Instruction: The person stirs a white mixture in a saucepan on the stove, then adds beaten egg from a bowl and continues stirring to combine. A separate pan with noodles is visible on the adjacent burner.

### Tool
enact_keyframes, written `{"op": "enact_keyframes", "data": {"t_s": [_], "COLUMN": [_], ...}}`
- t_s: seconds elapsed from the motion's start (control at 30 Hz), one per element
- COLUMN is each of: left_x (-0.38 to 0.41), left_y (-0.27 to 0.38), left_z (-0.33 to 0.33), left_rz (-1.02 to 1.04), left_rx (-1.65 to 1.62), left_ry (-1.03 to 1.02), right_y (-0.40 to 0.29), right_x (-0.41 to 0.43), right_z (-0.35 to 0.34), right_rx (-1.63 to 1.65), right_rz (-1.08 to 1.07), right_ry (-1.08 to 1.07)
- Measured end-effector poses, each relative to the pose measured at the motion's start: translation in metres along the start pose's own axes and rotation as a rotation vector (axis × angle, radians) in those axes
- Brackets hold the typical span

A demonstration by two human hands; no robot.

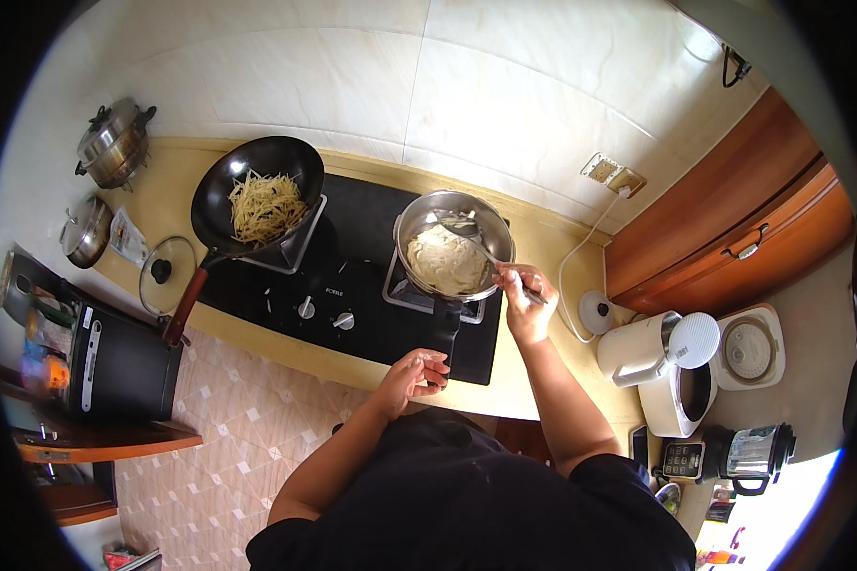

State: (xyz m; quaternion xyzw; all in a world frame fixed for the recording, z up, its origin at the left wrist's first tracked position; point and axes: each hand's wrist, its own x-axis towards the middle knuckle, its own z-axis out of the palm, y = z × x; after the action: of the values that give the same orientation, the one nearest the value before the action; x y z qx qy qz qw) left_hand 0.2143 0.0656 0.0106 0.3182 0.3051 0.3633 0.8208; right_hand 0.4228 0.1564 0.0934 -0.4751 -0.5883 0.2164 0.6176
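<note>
My right hand [528, 296] grips the handle of a metal spoon [484, 250], whose head is inside a stainless steel pot [498, 221] on the right burner. A mass of pale, sticky dough or batter [446, 260] covers much of the pot's bottom, and some clings to the wall. The pot's black handle [445, 332] points towards me. At that handle's near end is my left hand [413, 378], fingers bent and slightly apart. Whether they grip the handle cannot be made out. Pale residue shows on the fingers of both hands.
On the left burner a black wok [211, 203] holds shredded, pale strips [268, 207]; its wooden handle [186, 307] juts over the counter edge. A glass lid [178, 275] lies beside it. To the right stand a white kettle [635, 350], an open rice cooker [668, 400] and a blender [750, 453].
</note>
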Motion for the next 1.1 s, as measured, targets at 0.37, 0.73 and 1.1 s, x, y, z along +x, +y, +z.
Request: {"op": "enact_keyframes", "data": {"t_s": [0.37,0.73,1.1], "left_x": [-0.002,-0.001,-0.002], "left_y": [0.002,-0.002,-0.003], "left_z": [0.005,0.004,0.003], "left_rz": [-0.004,0.010,0.019], "left_rx": [0.026,0.024,0.022], "left_ry": [0.053,0.061,0.057], "right_y": [0.010,-0.008,0.022], "right_x": [-0.071,-0.027,-0.070], "right_z": [-0.011,-0.015,0.000], "right_rx": [0.102,0.127,0.145], "right_rz": [0.000,0.031,0.178], "right_ry": [-0.032,-0.013,0.055]}}
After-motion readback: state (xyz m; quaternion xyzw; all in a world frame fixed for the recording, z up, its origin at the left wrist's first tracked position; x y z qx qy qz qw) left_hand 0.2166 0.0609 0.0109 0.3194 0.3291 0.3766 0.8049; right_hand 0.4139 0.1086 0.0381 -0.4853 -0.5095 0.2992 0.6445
